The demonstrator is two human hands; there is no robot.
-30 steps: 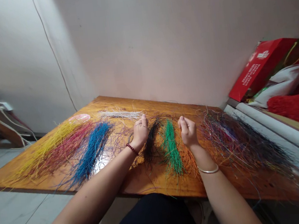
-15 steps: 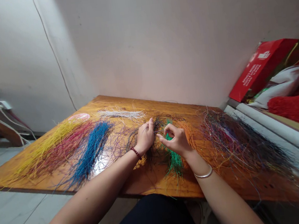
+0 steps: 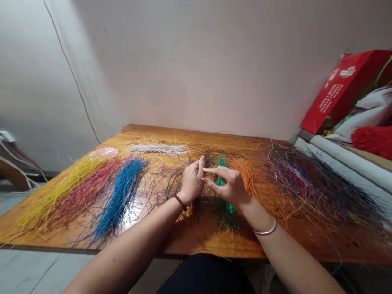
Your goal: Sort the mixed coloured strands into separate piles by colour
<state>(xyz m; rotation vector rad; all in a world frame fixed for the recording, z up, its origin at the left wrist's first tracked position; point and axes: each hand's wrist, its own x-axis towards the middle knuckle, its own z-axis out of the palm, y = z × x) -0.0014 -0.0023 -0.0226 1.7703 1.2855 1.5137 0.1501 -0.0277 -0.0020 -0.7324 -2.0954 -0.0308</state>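
Observation:
Over the middle of the table my left hand is closed, with its thumb up; it seems to grip a few dark thin wires, mostly hidden by the fingers. My right hand is close beside it, index finger and thumb stretched apart, their tips at the left hand's fingers. I see nothing clear between them. Beneath the right hand lies a green bundle of thin wires. Just right of it is an orange bundle. Loose dark purple strands spread left of my left hand.
On the wooden table lie blue, yellow, dark red and white bundles. A large mixed dark tangle covers the right side. A red box and red fluffy cloth stand beyond the right edge.
My right hand has moved slightly left toward my left hand, and its index finger has straightened from a curl. The left hand stays nearly in place, and the bundles have not moved.

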